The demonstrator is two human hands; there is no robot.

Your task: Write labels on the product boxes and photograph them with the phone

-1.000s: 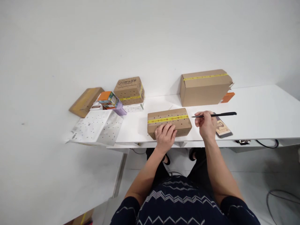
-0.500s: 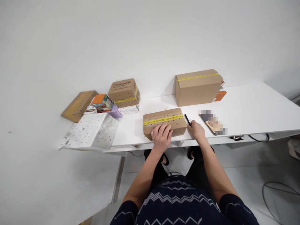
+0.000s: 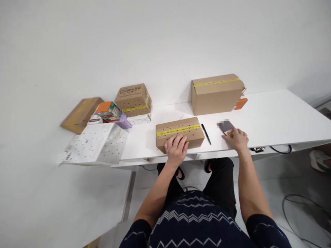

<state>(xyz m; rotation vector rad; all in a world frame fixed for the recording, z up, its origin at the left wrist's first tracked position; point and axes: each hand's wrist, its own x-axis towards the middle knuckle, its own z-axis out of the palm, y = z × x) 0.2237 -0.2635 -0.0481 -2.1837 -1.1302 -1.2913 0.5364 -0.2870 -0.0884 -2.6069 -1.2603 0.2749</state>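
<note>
A flat cardboard box sealed with yellow tape lies near the table's front edge. My left hand rests on its near side, fingers spread flat over the top. A black pen lies loose on the table just right of the box. My right hand lies over a small dark card or phone, fingers stretched across its near end. Whether it grips the card I cannot make out.
A larger taped carton stands at the back with an orange item beside it. At the left are a smaller perforated box, a colourful packet, a flat brown box and white dotted mailers. Cables hang below the table.
My right hand held the pen above the table, laid it down beside the box, then moved right onto the dark card. My left hand stayed on the box.
</note>
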